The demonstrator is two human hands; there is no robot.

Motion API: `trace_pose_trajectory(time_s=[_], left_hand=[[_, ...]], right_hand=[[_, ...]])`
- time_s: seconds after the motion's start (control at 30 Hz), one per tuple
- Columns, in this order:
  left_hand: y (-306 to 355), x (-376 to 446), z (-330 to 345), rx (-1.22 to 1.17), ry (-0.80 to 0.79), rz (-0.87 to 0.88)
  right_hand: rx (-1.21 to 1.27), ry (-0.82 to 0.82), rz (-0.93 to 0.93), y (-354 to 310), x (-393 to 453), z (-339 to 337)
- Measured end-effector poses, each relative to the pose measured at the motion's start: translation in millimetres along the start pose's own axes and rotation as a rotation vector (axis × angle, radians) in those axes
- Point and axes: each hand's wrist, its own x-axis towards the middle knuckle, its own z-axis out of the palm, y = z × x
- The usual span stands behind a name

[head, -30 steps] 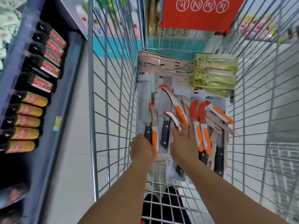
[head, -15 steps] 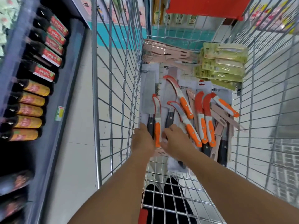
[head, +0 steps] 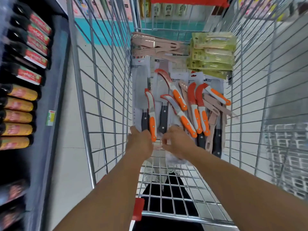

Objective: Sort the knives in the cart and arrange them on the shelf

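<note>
Both hands low in cart (head: 100,80). Left hand (head: 140,144) curled at cleaver (head: 141,90) card's 6 o'clock edge; right hand (head: 177,142) pinching clear packaging; grip contents unclear. Advised: lift by card, clear of blades, orange knives (head: 197,105) at 2 o'clock undisturbed.

No print is legible on the bottle labels (head: 35,58) (too blurred) or knife cards (head: 180,75).
</note>
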Motion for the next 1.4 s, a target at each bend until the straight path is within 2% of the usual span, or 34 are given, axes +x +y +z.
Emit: trace_pose_trajectory(time_s=[0.1, 0.2, 0.3, 0.43, 0.53, 0.67, 0.8, 0.87, 0.93, 1.07, 1.17, 1.23, 1.3, 1.4], left_hand=[[5.9, -2.7, -5.2, 0.041, -0.019, 0.07], [17.0, -4.8, -11.4, -0.043, -0.003, 0.194], [33.8, -3.4, -16.4, -0.156, 0.037, 0.246], [59.7, -1.1, -20.4, -0.378, 0.095, 0.227], [76.5, 0.9, -25.0, -0.539, 0.094, 0.258], [94.8, 9.1, -33.9, -0.353, 0.1, 0.431], [104.7, 22.2, -35.5, 0.137, 0.34, 0.683], [105.5, 25.8, -31.7, 0.245, 0.427, 0.731], [103.9, 26.3, -29.2, 0.267, 0.45, 0.73], [96.6, 22.7, -25.9, 0.311, 0.3, 0.623], [85.5, 19.0, -29.2, 0.419, 0.312, 0.565], [78.1, 15.7, -30.8, 0.482, 0.259, 0.527], [68.7, 14.7, -26.9, 0.407, 0.144, 0.442], [58.5, 15.4, -16.7, 0.022, 0.064, 0.301]], right_hand=[[0.287, 0.036, 0.07, 2.2, -4.0, -19.0], [0.494, 0.055, 0.141, 0.4, -10.4, -43.4], [0.595, 0.243, 0.244, 7.8, -9.7, -55.9], [0.404, 0.519, 0.475, 38.8, -6.8, -57.9], [0.256, 0.507, 0.573, 56.9, -8.9, -62.8], [0.043, 0.379, 0.66, 80.0, -4.9, -65.8], [0.042, 0.335, 0.717, 87.1, 0.8, -68.0], [-0.022, 0.338, 0.694, 82.2, 2.6, -67.3], [-0.049, 0.348, 0.661, 78.0, 3.2, -64.6], [-0.04, 0.386, 0.618, 76.9, 8.1, -63.7], [-0.029, 0.338, 0.627, 67.2, 11.8, -59.0], [0.033, 0.307, 0.59, 58.5, 12.4, -50.0], [0.164, 0.286, 0.549, 47.9, 11.0, -42.2], [0.206, 0.278, 0.485, 29.6, 11.1, -32.5]])
